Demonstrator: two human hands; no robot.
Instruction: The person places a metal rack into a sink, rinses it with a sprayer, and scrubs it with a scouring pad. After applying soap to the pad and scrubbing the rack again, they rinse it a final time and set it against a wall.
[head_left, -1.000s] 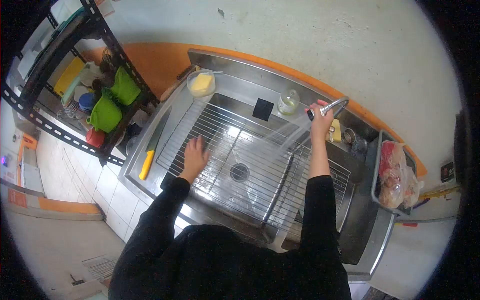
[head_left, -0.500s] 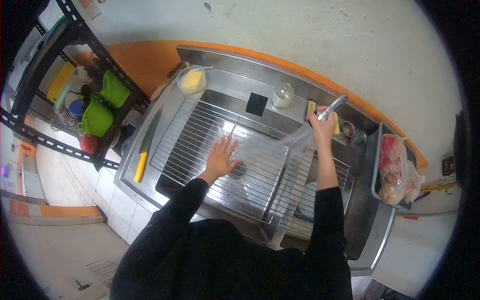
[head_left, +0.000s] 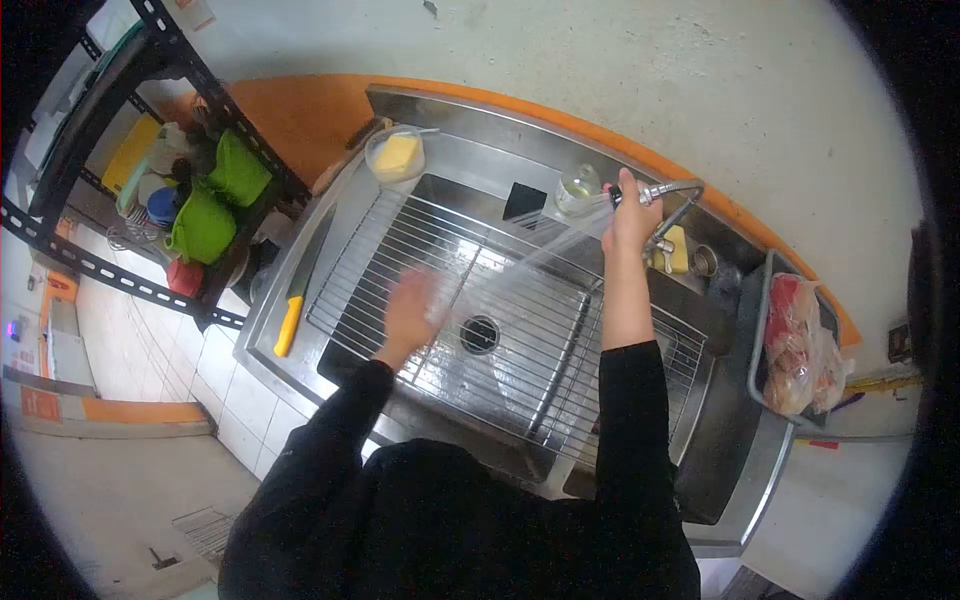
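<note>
A wire cooling rack (head_left: 520,339) lies across the stainless steel sink (head_left: 752,385). My left hand (head_left: 410,308) is over the left part of the rack, its fingers smeared by motion. Whether it touches the wires I cannot make out. My right hand (head_left: 632,218) grips a spray nozzle (head_left: 616,196) on a metal hose (head_left: 675,187), above the back right of the sink. Water (head_left: 545,245) streams from it down and left onto the rack near my left hand. Beneath the wires shows the round drain (head_left: 480,335).
A yellow-handled knife (head_left: 289,325) lies on the left ledge. Along the back stand a tub with a yellow sponge (head_left: 397,155), a glass jar (head_left: 577,188) and another yellow sponge (head_left: 673,250). On the right, a grey bin (head_left: 758,340) holds bagged items (head_left: 795,345). A black shelf (head_left: 120,275) stands left.
My left hand has moved left across the rack and is now blurred. My right hand has shifted slightly left and up with the nozzle, and the water stream now starts farther back.
</note>
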